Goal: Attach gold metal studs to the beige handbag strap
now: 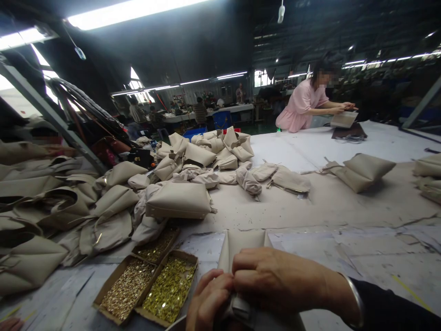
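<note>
Beige leather bag point(241, 248) lies at the near edge of the white worktable point(344, 207), directly under both hands. Left hand point(208, 301) has its fingers curled in and pressed on the bag's near end, beside a grey metal fitting point(241, 310). Right hand point(275, 278), with a silver bangle point(354, 299) at the wrist, bends its fingers tight together and pinches the same spot from above; what lies between the fingertips is hidden.

Just left of the hands sit three shallow cardboard trays point(103, 301), each filled with small gold-coloured metal parts point(168, 289).

Farther left and toward the middle, a heap of beige bags point(113, 202) covers the table, with one plump bag point(179, 200) nearest. More lie to the right, among them a cushion-like bag point(365, 170).

At the far right edge a person in a pink top point(303, 103) leans over the table, pressing a flat beige piece point(344, 119).
</note>
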A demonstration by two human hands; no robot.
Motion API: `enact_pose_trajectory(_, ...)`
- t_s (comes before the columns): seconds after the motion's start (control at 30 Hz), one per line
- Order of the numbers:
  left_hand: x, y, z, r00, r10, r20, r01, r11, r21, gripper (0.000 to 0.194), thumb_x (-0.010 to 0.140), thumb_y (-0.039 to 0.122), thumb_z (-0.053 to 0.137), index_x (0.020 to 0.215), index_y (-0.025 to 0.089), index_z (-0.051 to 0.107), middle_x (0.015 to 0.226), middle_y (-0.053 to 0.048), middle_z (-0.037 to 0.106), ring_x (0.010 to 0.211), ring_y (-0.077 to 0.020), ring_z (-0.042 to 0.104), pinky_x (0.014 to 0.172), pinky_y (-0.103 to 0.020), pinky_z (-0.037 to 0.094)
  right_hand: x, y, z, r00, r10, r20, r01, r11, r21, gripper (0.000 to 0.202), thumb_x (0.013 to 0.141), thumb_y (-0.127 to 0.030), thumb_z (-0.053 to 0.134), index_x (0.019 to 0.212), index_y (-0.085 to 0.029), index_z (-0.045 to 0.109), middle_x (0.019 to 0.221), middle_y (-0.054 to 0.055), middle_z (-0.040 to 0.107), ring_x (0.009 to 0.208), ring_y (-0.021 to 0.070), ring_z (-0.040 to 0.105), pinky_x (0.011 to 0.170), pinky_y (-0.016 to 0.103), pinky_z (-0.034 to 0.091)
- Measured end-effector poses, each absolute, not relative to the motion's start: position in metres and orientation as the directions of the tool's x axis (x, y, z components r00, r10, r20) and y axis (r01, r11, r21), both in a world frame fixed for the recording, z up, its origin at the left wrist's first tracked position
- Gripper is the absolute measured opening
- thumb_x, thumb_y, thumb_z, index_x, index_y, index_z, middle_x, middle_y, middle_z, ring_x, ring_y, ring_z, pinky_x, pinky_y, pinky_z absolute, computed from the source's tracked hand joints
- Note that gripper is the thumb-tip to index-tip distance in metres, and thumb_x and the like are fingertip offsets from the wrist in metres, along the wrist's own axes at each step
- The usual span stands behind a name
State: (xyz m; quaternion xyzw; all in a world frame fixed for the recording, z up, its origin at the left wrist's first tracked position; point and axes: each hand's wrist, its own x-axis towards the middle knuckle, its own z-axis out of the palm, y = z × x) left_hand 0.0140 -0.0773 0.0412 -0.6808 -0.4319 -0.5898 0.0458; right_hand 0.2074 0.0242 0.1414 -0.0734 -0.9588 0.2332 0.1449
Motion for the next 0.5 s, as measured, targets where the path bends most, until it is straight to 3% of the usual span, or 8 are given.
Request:
enact_pose_trajectory(0.1, 0.009, -0.069, 0.044, -0.045, 0.596, 0.801, 0.687, -0.563, 0.458, 0.029, 0.099, 0.040, 0.063, 0.124, 0.023, 0.060, 0.104, -0.010, 0.078, 0.107, -0.0252, 0.074, 0.091, -0.043, 0.064, 0.211, 0.025, 0.134, -0.868, 0.371, 0.331, 0.099, 0.781, -0.616, 0.020, 0.108, -0.027, 0.047, 0.102, -0.019, 0.065, 0.099, 0.006, 0.064, 0.086, 0.0176, 0.059, 0.078, 0.027, 0.051)
enact_pose_trajectory(0.17, 0.007, -0.056, 0.048, -0.014, 0.654, 0.757, 0.711, -0.525, 0.467, 0.032, 0.095, 0.034, 0.068, 0.124, 0.023, 0.061, 0.105, -0.008, 0.077, 0.106, -0.0242, 0.074, 0.086, -0.037, 0.066, 0.216, 0.021, 0.118, -0.737, 0.531, 0.418, 0.105, 0.701, -0.705, 0.030, 0.109, -0.045, 0.049, 0.112, -0.020, 0.066, 0.117, 0.010, 0.066, 0.109, 0.0224, 0.062, 0.097, 0.035, 0.053)
enact_pose_trajectory(0.27, 0.008, -0.033, 0.053, 0.039, 0.711, 0.702, 0.716, -0.510, 0.477, 0.029, 0.093, 0.019, 0.064, 0.122, 0.023, 0.061, 0.107, -0.006, 0.077, 0.100, -0.0204, 0.075, 0.086, -0.033, 0.066, 0.224, 0.011, 0.075, -0.535, 0.736, 0.415, 0.199, 0.587, -0.785, 0.063, 0.094, -0.063, 0.069, 0.143, -0.026, 0.055, 0.157, 0.015, 0.047, 0.148, 0.0345, 0.040, 0.122, 0.054, 0.037)
enact_pose_trajectory(0.3, 0.009, -0.027, 0.053, 0.052, 0.722, 0.690, 0.725, -0.502, 0.472, 0.032, 0.093, 0.015, 0.062, 0.124, 0.022, 0.061, 0.112, -0.007, 0.077, 0.105, -0.0205, 0.075, 0.090, -0.034, 0.065, 0.226, 0.009, 0.057, -0.470, 0.797, 0.379, 0.260, 0.535, -0.804, 0.072, 0.091, -0.059, 0.073, 0.151, -0.028, 0.048, 0.164, 0.014, 0.039, 0.153, 0.0357, 0.033, 0.125, 0.058, 0.031)
enact_pose_trajectory(0.37, 0.012, -0.024, 0.053, 0.063, 0.717, 0.694, 0.739, -0.501, 0.451, 0.036, 0.093, 0.010, 0.061, 0.127, 0.021, 0.060, 0.125, -0.011, 0.073, 0.119, -0.0228, 0.070, 0.102, -0.039, 0.062, 0.232, 0.008, 0.022, -0.296, 0.900, 0.321, 0.356, 0.416, -0.837, 0.070, 0.096, -0.046, 0.069, 0.157, -0.029, 0.041, 0.168, 0.012, 0.035, 0.156, 0.0338, 0.030, 0.128, 0.061, 0.024)
enact_pose_trajectory(0.43, 0.015, -0.034, 0.048, 0.064, 0.686, 0.725, 0.731, -0.527, 0.433, 0.038, 0.093, 0.010, 0.063, 0.129, 0.019, 0.060, 0.134, -0.014, 0.069, 0.128, -0.0247, 0.065, 0.108, -0.042, 0.058, 0.238, 0.013, -0.007, -0.160, 0.961, 0.226, 0.364, 0.270, -0.891, 0.062, 0.098, -0.038, 0.060, 0.156, -0.027, 0.044, 0.165, 0.011, 0.043, 0.154, 0.0314, 0.036, 0.129, 0.060, 0.024)
enact_pose_trajectory(0.5, 0.014, -0.053, 0.038, 0.043, 0.657, 0.752, 0.718, -0.544, 0.434, 0.034, 0.092, 0.009, 0.065, 0.124, 0.019, 0.063, 0.125, -0.012, 0.072, 0.119, -0.0221, 0.069, 0.102, -0.036, 0.060, 0.245, 0.023, -0.027, -0.109, 0.989, 0.100, 0.298, 0.129, -0.946, 0.056, 0.096, -0.039, 0.058, 0.150, -0.024, 0.054, 0.158, 0.011, 0.053, 0.149, 0.0310, 0.045, 0.128, 0.058, 0.027)
